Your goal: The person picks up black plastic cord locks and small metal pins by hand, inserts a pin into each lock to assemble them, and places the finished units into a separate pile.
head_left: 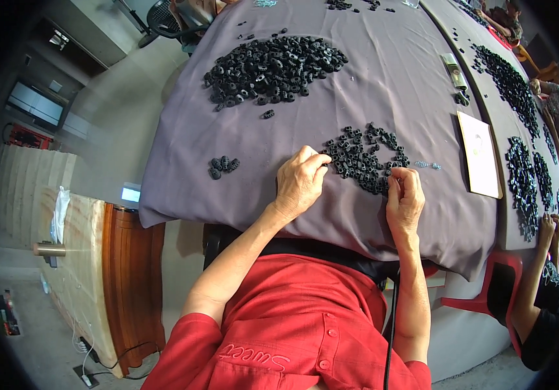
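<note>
A loose heap of small black ribbed parts (357, 156) lies on the cloth before me. At its left edge my left hand (300, 179) is closed, thumb and forefinger pinching what looks like one small black part (325, 164). My right hand (405, 197) is closed in a pinch at the heap's lower right; what sits between its fingertips is too small to make out. Just beyond that hand lie a few small bluish coil-like pieces (428, 165). A little group of black parts (222, 167) rests apart, to the left of my left hand.
A bigger pile of black parts (273, 68) covers the far left of the grey-mauve tablecloth (182, 140). To the right are a pale flat board (479, 155) and a small packet (454, 71). Other people work at an adjoining table with black piles (521, 185); a red chair (497, 292) stands nearby.
</note>
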Motion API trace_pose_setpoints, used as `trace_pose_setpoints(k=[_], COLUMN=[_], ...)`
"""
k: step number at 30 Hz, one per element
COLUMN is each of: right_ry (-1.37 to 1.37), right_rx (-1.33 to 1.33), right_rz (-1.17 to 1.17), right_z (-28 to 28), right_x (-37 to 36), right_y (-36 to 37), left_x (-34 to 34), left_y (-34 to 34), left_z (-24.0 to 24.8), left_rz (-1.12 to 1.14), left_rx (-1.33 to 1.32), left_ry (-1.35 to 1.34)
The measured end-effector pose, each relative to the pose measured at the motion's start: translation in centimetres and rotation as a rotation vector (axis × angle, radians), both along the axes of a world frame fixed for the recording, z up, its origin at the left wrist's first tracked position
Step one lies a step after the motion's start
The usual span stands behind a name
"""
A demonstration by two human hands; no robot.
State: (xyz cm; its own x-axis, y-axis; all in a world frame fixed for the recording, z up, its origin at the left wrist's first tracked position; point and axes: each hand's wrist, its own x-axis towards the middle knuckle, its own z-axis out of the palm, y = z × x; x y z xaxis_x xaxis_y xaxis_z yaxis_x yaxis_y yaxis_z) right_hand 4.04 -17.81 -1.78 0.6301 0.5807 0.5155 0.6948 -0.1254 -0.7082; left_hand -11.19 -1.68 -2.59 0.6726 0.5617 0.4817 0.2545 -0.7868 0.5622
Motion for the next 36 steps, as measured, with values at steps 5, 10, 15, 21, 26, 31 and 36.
trace_pose_setpoints(k=[5, 10, 15, 21, 26, 31, 36], right_ry=[-0.024, -0.038, -0.04, -0.053, -0.045, -0.047, 0.002], right_rx=[-0.004, 0.004, -0.016, -0.013, 0.025, 0.043, 0.052], right_rz=[-0.004, -0.007, -0.02, -0.041, -0.036, -0.064, -0.071], right_z=[-0.1, -0.1, -0.1, -0.1, -0.6, -0.6, -0.3], right_x=[0.1, 0.0, 0.0, -0.1, 0.0, 0.1, -0.1], right_y=[-0.1, 0.0, 0.1, 0.2, 0.3, -0.1, -0.2], left_x=[0.1, 0.1, 0.1, 0.4, 0.3, 0.4, 0.3], left_y=[-0.5, -0.7, -0.7, -0.7, -0.6, -1.2, -1.1], left_z=[0.0, 0.2, 0.2, 0.2, 0.4, 0.7, 0.7], left_rz=[0.002, 0.002, 0.009, 0.016, 0.017, 0.012, 0.002], left_rx=[0.05, 0.09, 0.122, 0.128, 0.104, 0.023, -0.003], left_ry=[-0.036, -0.029, -0.017, -0.036, -0.002, 0.045, 0.06])
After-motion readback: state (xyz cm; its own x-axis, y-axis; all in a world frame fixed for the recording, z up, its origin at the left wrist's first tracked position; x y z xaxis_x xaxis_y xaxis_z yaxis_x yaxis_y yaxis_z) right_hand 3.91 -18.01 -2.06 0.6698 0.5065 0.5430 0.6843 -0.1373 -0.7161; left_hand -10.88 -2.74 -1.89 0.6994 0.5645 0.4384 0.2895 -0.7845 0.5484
